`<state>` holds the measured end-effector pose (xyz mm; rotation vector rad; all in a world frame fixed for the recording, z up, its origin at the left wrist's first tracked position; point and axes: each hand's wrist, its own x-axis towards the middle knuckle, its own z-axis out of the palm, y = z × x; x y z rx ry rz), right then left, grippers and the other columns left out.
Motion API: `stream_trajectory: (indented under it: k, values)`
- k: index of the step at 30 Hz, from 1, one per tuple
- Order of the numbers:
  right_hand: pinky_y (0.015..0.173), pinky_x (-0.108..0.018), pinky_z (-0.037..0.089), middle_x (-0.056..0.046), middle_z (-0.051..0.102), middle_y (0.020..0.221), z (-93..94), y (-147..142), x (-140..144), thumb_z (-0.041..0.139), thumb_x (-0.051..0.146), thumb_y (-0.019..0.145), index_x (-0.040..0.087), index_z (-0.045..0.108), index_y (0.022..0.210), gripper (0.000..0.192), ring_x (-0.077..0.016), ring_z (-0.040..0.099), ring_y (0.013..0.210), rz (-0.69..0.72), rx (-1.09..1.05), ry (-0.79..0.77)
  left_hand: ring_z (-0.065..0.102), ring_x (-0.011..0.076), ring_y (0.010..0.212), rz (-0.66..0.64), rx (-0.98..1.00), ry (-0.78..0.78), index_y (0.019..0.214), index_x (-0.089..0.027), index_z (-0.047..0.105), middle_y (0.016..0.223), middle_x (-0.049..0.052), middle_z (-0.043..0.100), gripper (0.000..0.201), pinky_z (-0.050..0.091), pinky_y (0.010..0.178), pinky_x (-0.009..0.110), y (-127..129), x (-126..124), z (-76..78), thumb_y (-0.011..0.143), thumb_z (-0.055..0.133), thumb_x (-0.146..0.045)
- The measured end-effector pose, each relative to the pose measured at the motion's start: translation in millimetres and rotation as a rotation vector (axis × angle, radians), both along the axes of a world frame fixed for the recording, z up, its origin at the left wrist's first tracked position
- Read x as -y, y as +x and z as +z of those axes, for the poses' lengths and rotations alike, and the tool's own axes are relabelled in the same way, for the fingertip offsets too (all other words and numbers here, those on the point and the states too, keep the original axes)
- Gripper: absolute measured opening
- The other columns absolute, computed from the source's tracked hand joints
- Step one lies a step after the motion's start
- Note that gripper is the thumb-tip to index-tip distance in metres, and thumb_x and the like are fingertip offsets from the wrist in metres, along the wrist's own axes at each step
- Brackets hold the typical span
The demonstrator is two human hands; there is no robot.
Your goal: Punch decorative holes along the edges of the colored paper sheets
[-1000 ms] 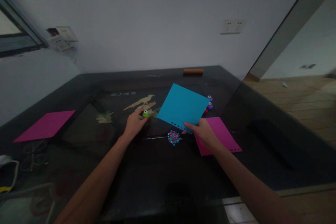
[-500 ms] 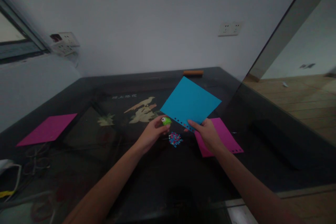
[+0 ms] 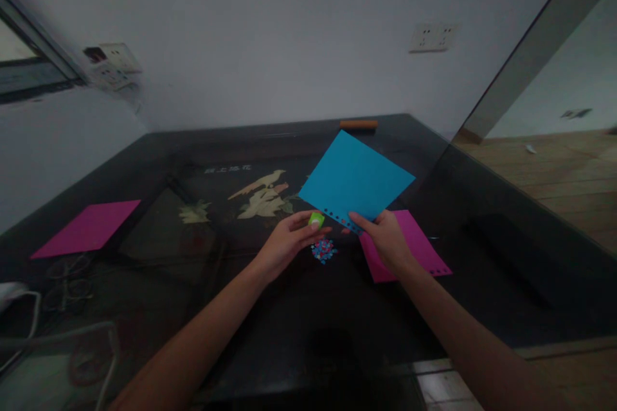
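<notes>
My left hand [image 3: 288,239] is closed round a small green craft punch [image 3: 316,219], a pale part of which faces me. The punch is at the lower left edge of a blue sheet of paper [image 3: 357,173]; whether the edge sits inside its slot I cannot tell. My right hand [image 3: 389,245] pinches that sheet near its bottom corner, thumb on top. A row of small punched holes runs along the edge between the hands. Below them, a little heap of blue, pink and white paper cut-outs [image 3: 324,250] lies on the dark table [image 3: 289,327].
Partly under my right hand lies a pink sheet [image 3: 418,245] with holes along its near edge. Another pink sheet [image 3: 89,228] is at the left, close to scissors [image 3: 67,286] and a white cable [image 3: 36,314]. A brown roll [image 3: 358,124] rests at the back; a black object [image 3: 511,257] is right.
The green punch has turned in my left hand, hiding its white eye-like part, and shifted slightly right. The blue sheet stays in my right hand. The whole view has moved a little.
</notes>
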<state>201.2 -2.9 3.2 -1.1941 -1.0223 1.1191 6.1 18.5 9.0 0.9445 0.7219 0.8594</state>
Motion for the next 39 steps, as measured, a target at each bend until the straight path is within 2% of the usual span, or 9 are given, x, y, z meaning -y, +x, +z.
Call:
stream_trajectory:
  k: [13, 23, 30, 34, 39]
  values:
    - [0.069, -0.036, 0.053, -0.006, 0.071, 0.087, 3.0, 1.9, -0.3, 0.068, 0.034, 0.068, 0.020, 0.066, 0.078, 0.017, -0.0202, 0.066, 0.065, 0.002, 0.082, 0.036, 0.063, 0.0205, 0.098, -0.007, 0.025, 0.042, 0.097, -0.018, 0.062, 0.099, 0.006, 0.064, 0.028, 0.047, 0.087, 0.031, -0.9, -0.3, -1.6, 0.070, 0.071, -0.019]
    - [0.068, -0.035, 0.055, -0.005, 0.070, 0.092, 3.1, -0.3, 0.7, 0.069, 0.036, 0.067, 0.019, 0.067, 0.082, 0.022, -0.0215, 0.066, 0.073, -0.006, 0.107, 0.023, 0.062, 0.0214, 0.097, 0.013, 0.040, 0.002, 0.096, -0.015, 0.059, 0.102, 0.007, 0.063, 0.029, 0.046, 0.089, 0.033, -0.6, 0.3, -0.8, 0.070, 0.071, -0.017]
    - [0.069, -0.038, 0.055, -0.006, 0.071, 0.092, 4.2, -0.6, 1.3, 0.070, 0.038, 0.065, 0.018, 0.067, 0.082, 0.026, -0.0220, 0.066, 0.073, -0.005, 0.132, 0.034, 0.062, 0.0231, 0.098, 0.005, 0.017, 0.031, 0.092, -0.013, 0.060, 0.103, 0.010, 0.063, 0.027, 0.046, 0.088, 0.034, -1.1, 2.5, 4.4, 0.070, 0.072, -0.022]
    - [0.070, -0.039, 0.055, -0.006, 0.072, 0.085, 1.8, 1.2, 1.4, 0.068, 0.039, 0.067, 0.017, 0.068, 0.081, 0.026, -0.0220, 0.067, 0.072, 0.014, 0.186, 0.046, 0.064, 0.0228, 0.090, 0.018, -0.049, 0.040, 0.090, -0.013, 0.061, 0.099, 0.009, 0.064, 0.028, 0.048, 0.081, 0.034, -1.5, 2.5, 6.1, 0.069, 0.073, -0.028]
    - [0.070, -0.039, 0.054, -0.008, 0.072, 0.085, -2.3, 3.5, 0.8, 0.070, 0.039, 0.067, 0.015, 0.068, 0.084, 0.030, -0.0229, 0.067, 0.072, 0.031, 0.213, 0.045, 0.064, 0.0137, 0.073, 0.050, -0.133, 0.016, 0.087, -0.013, 0.062, 0.090, 0.005, 0.065, 0.028, 0.048, 0.066, 0.025, -2.5, 0.5, 3.7, 0.068, 0.073, -0.030]
